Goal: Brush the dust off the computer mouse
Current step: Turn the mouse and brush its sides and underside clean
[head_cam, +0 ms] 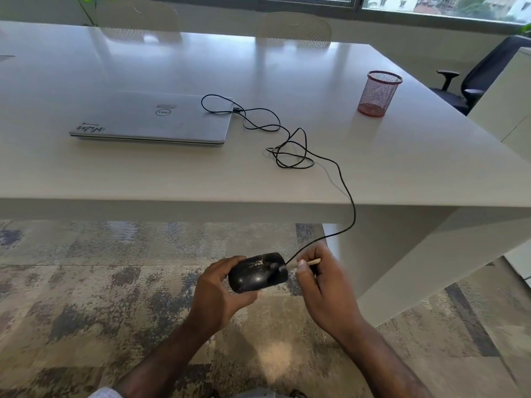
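While the left hand (219,288) curls around the black mouse (258,272) and holds it in the air just in front of the table (172,179) edge, over the carpet (86,282), the right hand (321,285) pinches a thin pale brush (309,263) between thumb and fingers. Its tip touches the mouse's right end, where the picture is blurred. A black cable (347,193) rises from the mouse over the table edge, loops on the tabletop and reaches a closed laptop (149,119) lying left of the loops. A red mesh cup (379,93) stands on the table, well right of the laptop.
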Tool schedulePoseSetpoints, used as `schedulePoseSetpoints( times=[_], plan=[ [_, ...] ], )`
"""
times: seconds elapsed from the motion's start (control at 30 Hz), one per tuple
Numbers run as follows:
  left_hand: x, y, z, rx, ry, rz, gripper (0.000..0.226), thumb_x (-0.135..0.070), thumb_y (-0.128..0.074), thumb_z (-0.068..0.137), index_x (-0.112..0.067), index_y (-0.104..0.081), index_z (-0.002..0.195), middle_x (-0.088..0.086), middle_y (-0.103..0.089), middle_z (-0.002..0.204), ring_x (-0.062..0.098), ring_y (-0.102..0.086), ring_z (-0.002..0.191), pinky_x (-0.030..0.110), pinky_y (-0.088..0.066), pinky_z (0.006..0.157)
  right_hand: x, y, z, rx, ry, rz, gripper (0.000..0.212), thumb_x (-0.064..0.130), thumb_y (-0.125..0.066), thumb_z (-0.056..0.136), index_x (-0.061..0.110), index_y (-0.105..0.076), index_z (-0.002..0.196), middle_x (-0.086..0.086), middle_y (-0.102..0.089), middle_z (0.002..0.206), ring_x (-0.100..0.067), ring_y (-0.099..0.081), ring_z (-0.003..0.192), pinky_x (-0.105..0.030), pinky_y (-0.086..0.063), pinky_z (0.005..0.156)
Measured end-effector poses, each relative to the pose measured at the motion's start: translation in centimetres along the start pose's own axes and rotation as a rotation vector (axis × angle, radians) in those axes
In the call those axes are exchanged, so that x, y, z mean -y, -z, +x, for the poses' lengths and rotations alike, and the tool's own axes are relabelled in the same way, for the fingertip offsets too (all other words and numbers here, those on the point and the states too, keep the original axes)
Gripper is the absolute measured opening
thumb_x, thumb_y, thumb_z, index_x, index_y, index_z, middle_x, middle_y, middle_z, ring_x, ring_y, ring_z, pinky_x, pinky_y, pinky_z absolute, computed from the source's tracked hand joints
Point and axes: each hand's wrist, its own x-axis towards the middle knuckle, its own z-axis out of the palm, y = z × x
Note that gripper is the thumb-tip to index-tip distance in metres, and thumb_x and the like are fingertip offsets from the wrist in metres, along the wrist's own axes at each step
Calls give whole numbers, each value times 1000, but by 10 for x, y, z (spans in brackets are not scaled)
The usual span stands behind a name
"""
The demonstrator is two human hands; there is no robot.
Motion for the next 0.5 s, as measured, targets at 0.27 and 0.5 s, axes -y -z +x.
schedulePoseSetpoints(
  times=[0.27, 0.5],
  plan=[
    [2, 2, 1, -21, 6, 5, 73, -12, -97, 52, -29, -65, 116, -13, -66, 112, 9, -61, 106, 31, -50, 94, 2, 6, 5, -79, -24, 208, 21, 35, -49, 91, 16, -55, 84, 0, -54, 66, -13, -47, 53, -28, -39, 49],
    [-1, -1, 1, -8, 15, -5, 70, -14, -97, 54, -23, -68, 117, -10, -67, 112, 8, -60, 106, 31, -49, 94, 1, 0, 1, 12, 1, 18, 10, 26, -51, 93, 22, -53, 84, 7, -55, 62, -10, -50, 54, -25, -40, 48]
  ],
)
